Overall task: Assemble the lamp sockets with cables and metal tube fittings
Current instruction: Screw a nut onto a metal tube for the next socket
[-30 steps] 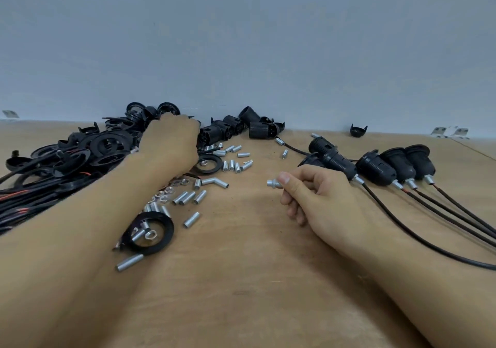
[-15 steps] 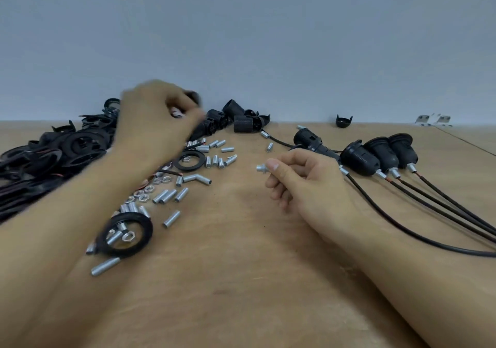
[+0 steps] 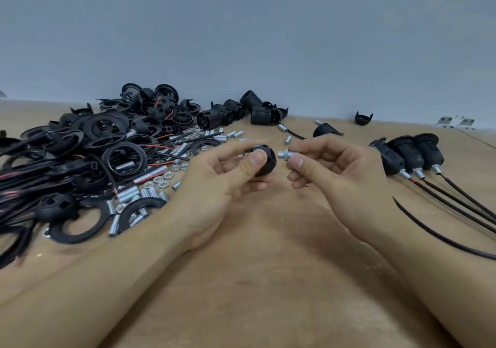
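Pinching a threaded silver metal tube fitting [image 3: 285, 154] in my right hand [image 3: 332, 176], gripping a black plastic socket cap [image 3: 264, 159] in my left hand [image 3: 222, 184], three finished cabled black sockets [image 3: 408, 154] at two o'clock, heaps remaining.

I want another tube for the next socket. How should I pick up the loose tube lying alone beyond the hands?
Pinch the metal tube across its smooth round sides with two fingers, coming from above: it lies flat on the table with bare wood around it.

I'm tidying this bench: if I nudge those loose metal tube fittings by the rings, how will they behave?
The metal tube fittings are small smooth cylinders lying on their sides, so they will probably roll across the flat wooden table. They look rigid and light. Their shiny surface may be slippery to pinch.
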Motion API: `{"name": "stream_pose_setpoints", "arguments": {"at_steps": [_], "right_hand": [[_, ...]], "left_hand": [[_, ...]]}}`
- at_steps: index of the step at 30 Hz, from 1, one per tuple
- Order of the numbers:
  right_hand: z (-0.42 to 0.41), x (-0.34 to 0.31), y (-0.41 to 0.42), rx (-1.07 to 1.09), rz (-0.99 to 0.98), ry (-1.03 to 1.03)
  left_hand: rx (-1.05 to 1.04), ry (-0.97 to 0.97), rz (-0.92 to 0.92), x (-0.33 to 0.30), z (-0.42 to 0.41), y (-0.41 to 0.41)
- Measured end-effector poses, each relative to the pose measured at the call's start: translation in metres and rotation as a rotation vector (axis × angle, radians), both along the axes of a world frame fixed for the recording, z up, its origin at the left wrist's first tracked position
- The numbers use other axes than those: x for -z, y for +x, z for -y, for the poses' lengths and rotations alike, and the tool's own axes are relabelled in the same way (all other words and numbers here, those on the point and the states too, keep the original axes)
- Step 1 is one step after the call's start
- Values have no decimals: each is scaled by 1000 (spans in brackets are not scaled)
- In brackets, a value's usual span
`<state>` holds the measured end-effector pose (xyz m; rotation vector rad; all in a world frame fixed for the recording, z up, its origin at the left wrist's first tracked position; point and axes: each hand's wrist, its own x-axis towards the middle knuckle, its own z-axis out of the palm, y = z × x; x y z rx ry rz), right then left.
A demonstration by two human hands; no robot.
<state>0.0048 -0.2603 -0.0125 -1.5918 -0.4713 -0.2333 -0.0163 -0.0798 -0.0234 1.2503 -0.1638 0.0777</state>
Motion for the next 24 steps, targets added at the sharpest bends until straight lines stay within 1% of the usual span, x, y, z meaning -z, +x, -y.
{"name": "stream_pose_setpoints", "arguments": {"at_steps": [2, 7, 10, 14, 17, 20, 24], "right_hand": [[-2, 1, -2, -22, 17, -33], [-2, 3, -2, -38, 38, -41], [0, 5, -3, -31, 42, -115], [2, 5, -3, -58, 43, -141], [4, 5, -3, -84, 55, -160], [4, 6, -5, -46, 190, -221], [5, 4, -5, 52, 470, -377]], "left_hand": [[5, 23, -4, 1, -1, 2], [32, 56, 4, 4, -1, 4], [41, 76, 42, 5, -3, 5], [-9, 237, 170, 4, -6, 5], [-8, 275, 185, 3, -8, 3], [1, 270, 160, 2, -7, 2], [11, 270, 113, 3, -7, 3]]}}
